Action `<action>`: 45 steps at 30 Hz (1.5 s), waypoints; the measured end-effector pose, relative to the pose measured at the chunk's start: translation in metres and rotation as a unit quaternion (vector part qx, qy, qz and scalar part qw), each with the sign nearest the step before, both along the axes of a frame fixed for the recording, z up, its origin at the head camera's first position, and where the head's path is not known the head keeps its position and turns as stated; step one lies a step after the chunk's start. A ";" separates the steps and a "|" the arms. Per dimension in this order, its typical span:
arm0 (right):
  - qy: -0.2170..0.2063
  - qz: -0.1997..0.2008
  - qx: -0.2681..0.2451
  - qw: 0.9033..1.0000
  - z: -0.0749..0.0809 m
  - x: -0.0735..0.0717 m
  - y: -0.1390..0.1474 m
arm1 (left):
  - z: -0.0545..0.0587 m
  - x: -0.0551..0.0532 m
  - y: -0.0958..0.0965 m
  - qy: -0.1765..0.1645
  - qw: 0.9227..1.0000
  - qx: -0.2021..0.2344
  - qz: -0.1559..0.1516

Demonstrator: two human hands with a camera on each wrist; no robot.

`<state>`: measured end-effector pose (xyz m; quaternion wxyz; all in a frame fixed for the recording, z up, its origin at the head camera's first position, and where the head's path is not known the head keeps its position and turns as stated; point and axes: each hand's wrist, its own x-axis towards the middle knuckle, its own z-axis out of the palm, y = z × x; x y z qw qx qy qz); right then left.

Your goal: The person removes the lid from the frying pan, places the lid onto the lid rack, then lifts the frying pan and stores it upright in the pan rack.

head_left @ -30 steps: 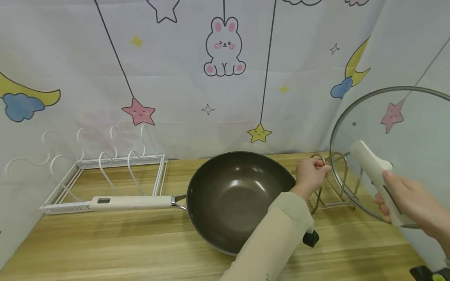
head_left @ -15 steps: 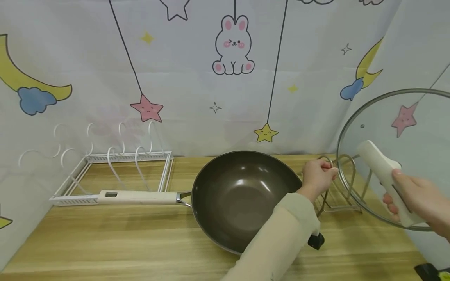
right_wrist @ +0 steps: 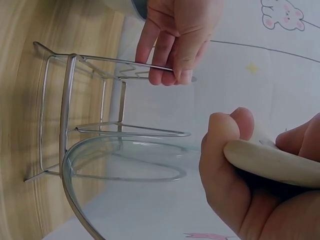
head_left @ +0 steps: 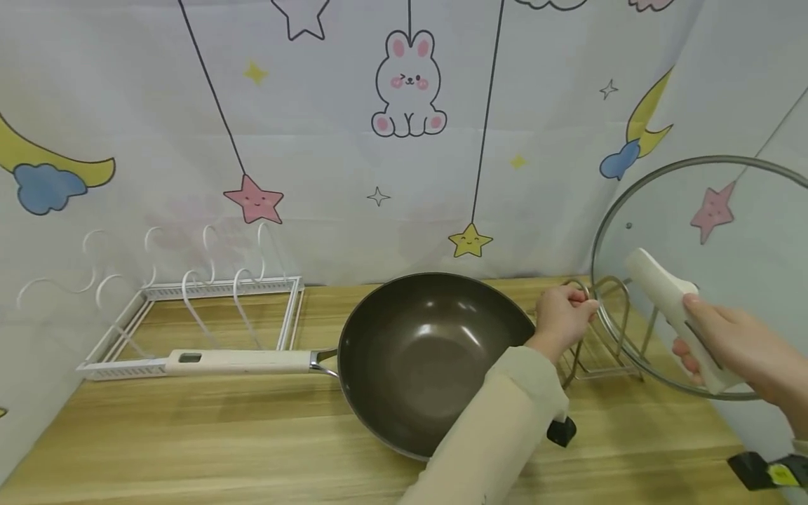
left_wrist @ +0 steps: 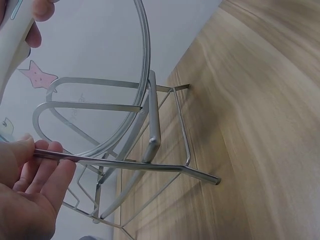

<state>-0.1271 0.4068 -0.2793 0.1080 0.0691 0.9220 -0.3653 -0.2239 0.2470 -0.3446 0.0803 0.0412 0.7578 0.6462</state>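
Note:
My left hand [head_left: 562, 319] pinches an end loop of the metal wire lid rack [left_wrist: 154, 117] between thumb and fingers. My right hand [head_left: 741, 344] grips the cream handle [head_left: 659, 294] of a large glass lid [head_left: 669, 189] with a metal rim. The lid stands on edge, its lower rim [right_wrist: 72, 200] down among the rack's loops in both wrist views. To the left of the rack sits a dark brown wok [head_left: 435, 358], partly covered by my left sleeve in the head view.
The wok's long cream handle [head_left: 246, 361] reaches left over the front edge of a white rack [head_left: 126, 370] with curved upright hooks. Behind the wooden tabletop [head_left: 252, 435] hangs a printed cloth [head_left: 328, 140], which also covers the sides.
The head view has swung slightly sideways and partly back. Both hands keep their holds, and the lid has moved slightly left against the rack.

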 end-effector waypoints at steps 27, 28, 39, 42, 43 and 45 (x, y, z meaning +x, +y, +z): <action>-0.021 -0.012 -0.003 1.000 0.000 -0.019 0.006 | -0.001 0.001 0.000 -0.004 1.000 -0.005 0.013; -0.021 -0.012 -0.002 1.000 0.000 -0.020 0.007 | 0.000 0.001 0.001 -0.002 1.000 -0.007 0.013; -0.023 -0.012 -0.008 1.000 0.001 -0.028 0.011 | 0.001 -0.002 -0.001 0.005 1.000 -0.014 0.011; -0.025 -0.012 -0.013 1.000 0.001 -0.031 0.011 | 0.001 -0.002 -0.001 0.008 1.000 -0.019 0.010; -0.025 -0.012 -0.014 1.000 0.000 -0.032 0.012 | 0.000 -0.001 0.000 0.007 1.000 -0.020 0.010; -0.025 -0.012 -0.015 0.999 -0.001 -0.033 0.012 | 0.000 -0.001 0.001 0.002 1.000 -0.021 0.010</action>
